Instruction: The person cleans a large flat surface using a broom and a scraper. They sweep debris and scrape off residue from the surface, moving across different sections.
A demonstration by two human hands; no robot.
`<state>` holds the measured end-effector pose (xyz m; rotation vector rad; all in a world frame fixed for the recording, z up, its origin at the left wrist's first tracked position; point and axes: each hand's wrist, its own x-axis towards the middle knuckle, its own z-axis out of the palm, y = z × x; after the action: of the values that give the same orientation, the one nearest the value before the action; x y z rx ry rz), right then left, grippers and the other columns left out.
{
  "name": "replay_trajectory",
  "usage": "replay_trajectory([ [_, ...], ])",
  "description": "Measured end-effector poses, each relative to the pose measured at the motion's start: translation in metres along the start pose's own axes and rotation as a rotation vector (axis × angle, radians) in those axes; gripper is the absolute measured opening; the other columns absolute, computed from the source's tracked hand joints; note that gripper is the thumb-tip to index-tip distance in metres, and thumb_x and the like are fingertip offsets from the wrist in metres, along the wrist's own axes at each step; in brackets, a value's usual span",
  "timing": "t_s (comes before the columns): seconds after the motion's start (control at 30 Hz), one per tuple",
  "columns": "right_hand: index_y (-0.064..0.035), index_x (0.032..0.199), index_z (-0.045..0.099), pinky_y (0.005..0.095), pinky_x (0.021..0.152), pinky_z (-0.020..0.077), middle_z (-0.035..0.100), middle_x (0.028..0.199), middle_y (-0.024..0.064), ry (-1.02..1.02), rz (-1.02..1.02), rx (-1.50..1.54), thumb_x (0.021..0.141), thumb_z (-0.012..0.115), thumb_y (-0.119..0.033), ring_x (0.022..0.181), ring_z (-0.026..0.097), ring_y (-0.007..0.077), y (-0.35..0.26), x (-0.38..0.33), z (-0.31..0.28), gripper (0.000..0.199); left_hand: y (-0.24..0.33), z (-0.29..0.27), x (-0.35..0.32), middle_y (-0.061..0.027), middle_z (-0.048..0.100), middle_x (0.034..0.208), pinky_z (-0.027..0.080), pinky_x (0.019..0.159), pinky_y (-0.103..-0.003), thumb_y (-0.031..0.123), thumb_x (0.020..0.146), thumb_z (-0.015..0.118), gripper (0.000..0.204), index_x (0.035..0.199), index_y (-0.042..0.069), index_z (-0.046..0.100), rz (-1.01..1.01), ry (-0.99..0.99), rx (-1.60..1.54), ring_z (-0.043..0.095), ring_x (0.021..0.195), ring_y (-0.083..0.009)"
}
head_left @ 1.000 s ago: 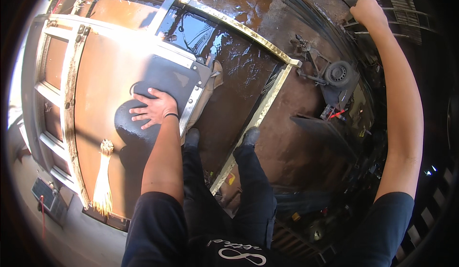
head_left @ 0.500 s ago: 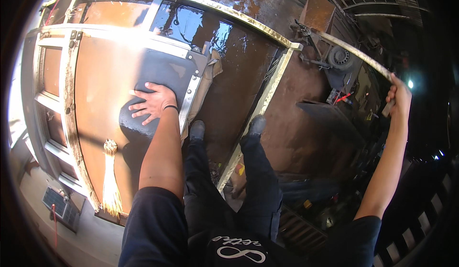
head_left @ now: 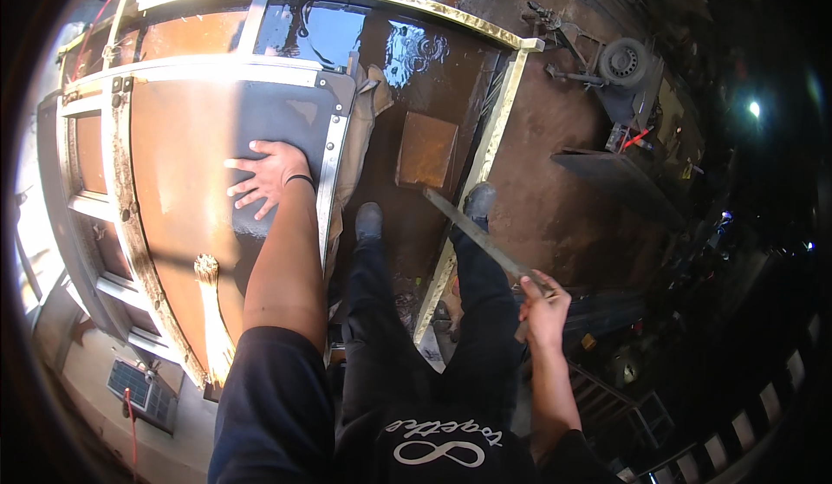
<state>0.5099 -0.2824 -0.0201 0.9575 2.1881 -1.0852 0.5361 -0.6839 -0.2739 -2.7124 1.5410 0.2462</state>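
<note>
My left hand lies flat with spread fingers on a panel edged with metal strips, part sunlit brown and part dark in shade. A dark band circles that wrist. My right hand is closed round the grip end of a shovel with a long worn handle. Its rusty rectangular blade is over the wet brown floor ahead of my feet; whether it touches the floor I cannot tell. On the panel, left of my left forearm, lies a straw hand broom.
A pale metal beam runs beside my right foot, joining another across the far side. Brown water with ripples covers the floor ahead. A wheel on a frame stands at far right. A solar panel is at lower left.
My right hand has swung the shovel from the far right inward and closer to me, bringing its blade in front of my feet. My left hand stays spread on the panel.
</note>
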Motion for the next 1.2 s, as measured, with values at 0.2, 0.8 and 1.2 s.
replay_trajectory([
  [0.2,0.0108,0.117,0.063,0.0273,0.037,0.0359,0.054,0.063,0.0020,0.017,0.195,0.065,0.089,0.075,-0.004,0.041,0.046,0.0092,0.113,-0.002,0.048,0.034,-0.004,0.007,0.006,-0.0278,0.009,0.170,0.008,0.115,-0.078,0.062,0.102,0.031,0.072,0.165,0.028,0.021,0.002,0.063,0.004,0.008,0.155,-0.0517],
  [0.8,0.0098,0.118,0.063,0.0262,0.038,0.0367,0.057,0.065,0.0027,0.055,0.025,0.107,0.090,0.073,-0.004,0.042,0.046,0.0082,0.151,0.052,0.068,0.033,-0.003,0.008,0.003,-0.0310,0.010,0.168,0.021,0.113,-0.077,0.060,0.102,0.032,0.072,0.164,0.024,0.024,0.011,0.067,-0.013,0.006,0.154,-0.0538],
  [1.2,0.0127,0.121,0.066,0.0280,0.058,0.0469,0.067,0.077,0.0070,0.024,-0.196,0.023,0.088,0.074,-0.009,0.061,0.059,0.0114,0.019,0.134,0.122,0.040,0.000,0.003,0.001,-0.0286,0.008,0.169,0.009,0.115,-0.077,0.060,0.103,0.030,0.072,0.165,0.026,0.021,-0.005,0.041,-0.019,0.007,0.156,-0.0509],
])
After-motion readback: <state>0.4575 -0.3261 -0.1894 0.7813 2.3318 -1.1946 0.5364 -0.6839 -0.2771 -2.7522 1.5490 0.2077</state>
